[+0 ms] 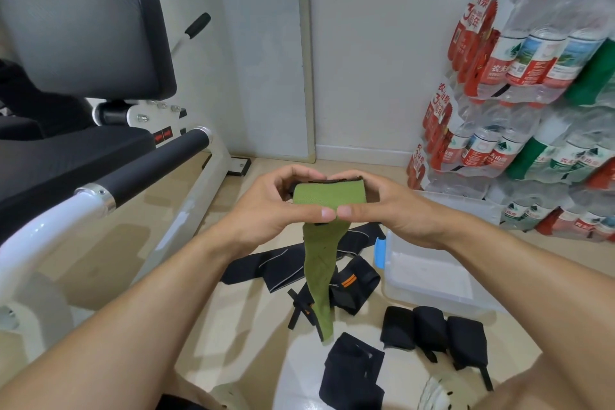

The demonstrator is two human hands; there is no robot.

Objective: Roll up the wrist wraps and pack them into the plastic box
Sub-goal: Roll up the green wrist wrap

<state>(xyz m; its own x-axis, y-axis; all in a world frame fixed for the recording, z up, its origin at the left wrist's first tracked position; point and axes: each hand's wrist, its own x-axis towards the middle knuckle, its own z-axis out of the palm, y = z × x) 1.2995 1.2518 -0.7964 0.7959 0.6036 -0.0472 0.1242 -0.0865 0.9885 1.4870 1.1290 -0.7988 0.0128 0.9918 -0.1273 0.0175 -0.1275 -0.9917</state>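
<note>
I have the green wrist wrap [314, 195] up in the air over the floor [233, 326], caught between both hands. My left hand [266, 206] and right hand [392, 206] close on it from either side, fingers curled over the rolled top and the two thumbs pressed together on its front face. The top part is wound into a short, fat roll with a dark strip along its upper edge; the rest hangs down as a long, flat, slightly twisted tail of woven green fabric, dark along one edge near the bottom.

Under the tail, unrolled black wraps [283, 263] lie in a loose heap on the pale, glossy floor, one with orange stripes [347, 283] on it. Nearer to me, three black rolls [432, 331] stand side by side, touching, blocky and soft-looking, with a larger black bundle [352, 373] to their left.

The plastic box [429, 296] sits on the floor just beyond the three rolls, translucent, rectangular, with a blue clip [380, 251] on its left end. I can't tell whether anything lies inside it.
</note>
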